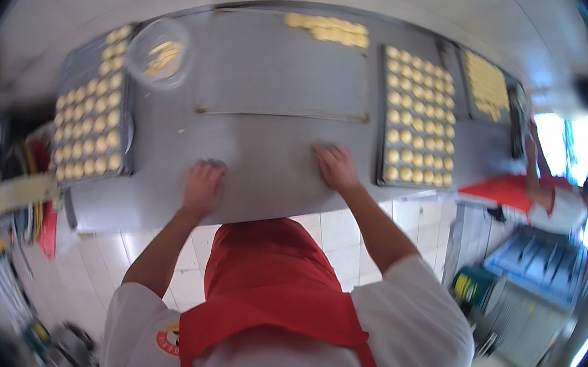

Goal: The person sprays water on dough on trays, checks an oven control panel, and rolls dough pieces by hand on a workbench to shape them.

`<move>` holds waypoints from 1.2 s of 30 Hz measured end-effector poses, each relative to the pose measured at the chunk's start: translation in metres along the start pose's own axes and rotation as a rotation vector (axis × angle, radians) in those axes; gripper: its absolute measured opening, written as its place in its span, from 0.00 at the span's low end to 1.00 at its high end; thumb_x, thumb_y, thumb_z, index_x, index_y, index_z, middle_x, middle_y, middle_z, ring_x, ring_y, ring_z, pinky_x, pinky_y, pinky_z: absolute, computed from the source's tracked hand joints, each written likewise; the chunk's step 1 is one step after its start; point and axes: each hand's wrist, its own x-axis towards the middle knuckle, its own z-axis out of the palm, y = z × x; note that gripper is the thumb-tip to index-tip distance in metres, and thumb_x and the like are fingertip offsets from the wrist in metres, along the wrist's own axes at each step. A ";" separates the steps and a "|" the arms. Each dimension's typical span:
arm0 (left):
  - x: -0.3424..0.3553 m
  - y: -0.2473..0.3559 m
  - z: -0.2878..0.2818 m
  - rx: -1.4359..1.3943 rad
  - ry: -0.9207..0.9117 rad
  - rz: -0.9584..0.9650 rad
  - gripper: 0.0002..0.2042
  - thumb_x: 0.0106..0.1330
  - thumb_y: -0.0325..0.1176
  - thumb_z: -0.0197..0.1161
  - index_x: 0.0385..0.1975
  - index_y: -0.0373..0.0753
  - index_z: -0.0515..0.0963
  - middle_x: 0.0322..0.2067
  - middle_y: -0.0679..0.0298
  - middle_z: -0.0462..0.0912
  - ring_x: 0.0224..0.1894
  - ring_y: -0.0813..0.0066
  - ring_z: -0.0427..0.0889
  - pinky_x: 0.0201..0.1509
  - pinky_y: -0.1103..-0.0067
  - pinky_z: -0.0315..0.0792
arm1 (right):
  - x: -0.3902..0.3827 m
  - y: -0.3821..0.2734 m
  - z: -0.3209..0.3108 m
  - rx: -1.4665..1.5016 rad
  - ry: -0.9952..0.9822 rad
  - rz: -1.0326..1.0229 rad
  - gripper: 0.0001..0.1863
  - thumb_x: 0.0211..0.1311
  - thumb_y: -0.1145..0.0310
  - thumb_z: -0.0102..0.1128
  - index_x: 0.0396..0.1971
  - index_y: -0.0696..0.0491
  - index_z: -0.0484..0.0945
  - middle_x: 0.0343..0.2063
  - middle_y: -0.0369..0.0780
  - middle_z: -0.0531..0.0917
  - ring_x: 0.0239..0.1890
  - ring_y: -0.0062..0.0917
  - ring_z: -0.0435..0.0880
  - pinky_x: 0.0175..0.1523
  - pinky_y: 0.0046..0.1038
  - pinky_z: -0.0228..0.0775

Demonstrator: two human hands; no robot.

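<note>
The state of the 2 hands was recorded first. The left hand (203, 182) was blurred, its fingers bent low over the metal worktop (259, 183); whether it was closed on anything could not be determined. The right hand (335, 166) lay palm down, fingers forward, apparently against the same surface; no held item showed, but the underside was hidden and its grip could not be confirmed.

The flat middle tray (284, 71) lay ahead of the 2 hands, its long axis running left to right across the person's front. The right hand was the nearer of the 2, just short of the tray's near right corner and apart from it. The left hand sat lower and further back. Pale dough pieces (331, 30) occupied the tray's far right portion, well apart from either hand.

A tray of dough balls (381, 121) stood near the right hand, on its right, with its long axis pointing away from the person. A clear tub (137, 59) stood forward and left of the left hand.
</note>
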 end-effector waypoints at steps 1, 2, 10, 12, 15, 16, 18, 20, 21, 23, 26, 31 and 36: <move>-0.012 0.013 0.000 -0.023 0.041 -0.023 0.11 0.65 0.30 0.64 0.46 0.43 0.80 0.45 0.53 0.80 0.53 0.48 0.76 0.60 0.54 0.67 | -0.022 -0.014 0.001 0.000 -0.011 0.039 0.16 0.65 0.68 0.62 0.52 0.46 0.83 0.35 0.40 0.85 0.41 0.40 0.82 0.49 0.45 0.72; -0.019 0.037 0.004 -0.040 0.081 -0.052 0.11 0.65 0.30 0.64 0.46 0.43 0.80 0.46 0.54 0.80 0.54 0.48 0.76 0.61 0.54 0.67 | -0.030 -0.043 0.003 0.014 -0.046 0.016 0.16 0.64 0.68 0.62 0.51 0.46 0.83 0.35 0.41 0.85 0.41 0.39 0.82 0.47 0.44 0.72; 0.090 0.015 -0.002 0.040 0.105 0.123 0.08 0.68 0.35 0.64 0.44 0.45 0.81 0.40 0.63 0.83 0.48 0.60 0.80 0.57 0.62 0.71 | 0.066 -0.013 0.009 -0.010 -0.002 -0.260 0.14 0.60 0.74 0.64 0.46 0.49 0.86 0.28 0.37 0.83 0.33 0.37 0.80 0.42 0.44 0.69; 0.040 0.016 0.010 0.035 0.261 0.079 0.07 0.67 0.35 0.64 0.42 0.44 0.81 0.39 0.64 0.83 0.46 0.60 0.80 0.56 0.63 0.71 | 0.029 0.010 0.002 -0.050 -0.053 -0.145 0.15 0.60 0.76 0.64 0.47 0.51 0.85 0.31 0.39 0.85 0.33 0.38 0.82 0.44 0.43 0.71; 0.004 0.059 0.031 -0.007 0.270 0.069 0.08 0.65 0.36 0.66 0.42 0.44 0.81 0.39 0.64 0.83 0.46 0.60 0.80 0.55 0.64 0.71 | -0.036 -0.020 0.006 0.098 -0.058 -0.097 0.17 0.60 0.74 0.64 0.49 0.48 0.86 0.32 0.42 0.85 0.38 0.38 0.84 0.51 0.42 0.73; 0.009 0.070 0.035 -0.030 0.234 0.078 0.09 0.64 0.36 0.66 0.42 0.44 0.82 0.39 0.64 0.83 0.46 0.60 0.80 0.55 0.64 0.71 | -0.032 -0.043 0.014 0.097 -0.075 -0.170 0.16 0.59 0.74 0.64 0.49 0.48 0.86 0.33 0.41 0.85 0.37 0.38 0.83 0.51 0.42 0.73; 0.056 0.081 0.023 0.048 0.146 0.150 0.09 0.63 0.35 0.68 0.42 0.45 0.82 0.40 0.64 0.83 0.46 0.61 0.81 0.56 0.64 0.72 | -0.002 -0.058 0.021 0.044 -0.089 -0.295 0.17 0.58 0.74 0.64 0.48 0.48 0.86 0.33 0.41 0.85 0.36 0.37 0.82 0.49 0.42 0.72; 0.081 0.061 0.014 0.072 0.132 0.198 0.09 0.63 0.35 0.68 0.42 0.46 0.82 0.40 0.64 0.84 0.46 0.61 0.81 0.57 0.64 0.72 | 0.047 -0.055 0.020 -0.066 -0.092 -0.387 0.17 0.57 0.73 0.65 0.48 0.48 0.86 0.33 0.41 0.85 0.35 0.37 0.81 0.48 0.42 0.72; 0.088 0.038 0.012 0.059 0.168 0.204 0.09 0.63 0.35 0.68 0.42 0.46 0.82 0.40 0.64 0.84 0.47 0.62 0.81 0.57 0.64 0.72 | 0.050 -0.043 0.015 -0.050 -0.080 -0.345 0.17 0.57 0.73 0.65 0.48 0.48 0.86 0.32 0.41 0.85 0.35 0.38 0.81 0.48 0.42 0.72; 0.072 0.020 0.021 0.049 0.253 0.143 0.09 0.62 0.35 0.68 0.41 0.47 0.82 0.40 0.65 0.84 0.47 0.63 0.81 0.57 0.64 0.72 | 0.057 -0.018 0.004 -0.018 -0.036 -0.261 0.18 0.56 0.73 0.66 0.48 0.47 0.86 0.32 0.40 0.84 0.34 0.39 0.80 0.47 0.42 0.72; 0.031 0.038 0.036 0.008 0.326 0.043 0.10 0.61 0.34 0.68 0.42 0.47 0.82 0.40 0.65 0.85 0.46 0.63 0.82 0.57 0.64 0.72 | -0.013 -0.006 0.008 0.044 -0.018 -0.137 0.18 0.56 0.73 0.65 0.48 0.47 0.86 0.30 0.40 0.83 0.35 0.38 0.80 0.47 0.42 0.71; 0.083 0.071 0.030 0.148 0.114 0.226 0.11 0.61 0.30 0.68 0.43 0.45 0.83 0.39 0.63 0.86 0.46 0.60 0.83 0.56 0.63 0.75 | 0.025 -0.065 0.034 0.087 -0.045 -0.354 0.18 0.54 0.75 0.67 0.46 0.49 0.86 0.27 0.38 0.81 0.34 0.36 0.80 0.47 0.43 0.70; 0.068 0.030 0.032 -0.032 0.357 0.113 0.11 0.58 0.31 0.68 0.41 0.45 0.83 0.36 0.63 0.85 0.44 0.59 0.84 0.55 0.60 0.76 | 0.022 -0.014 0.016 0.034 0.014 -0.250 0.16 0.55 0.72 0.68 0.45 0.48 0.85 0.26 0.38 0.80 0.36 0.36 0.81 0.48 0.44 0.72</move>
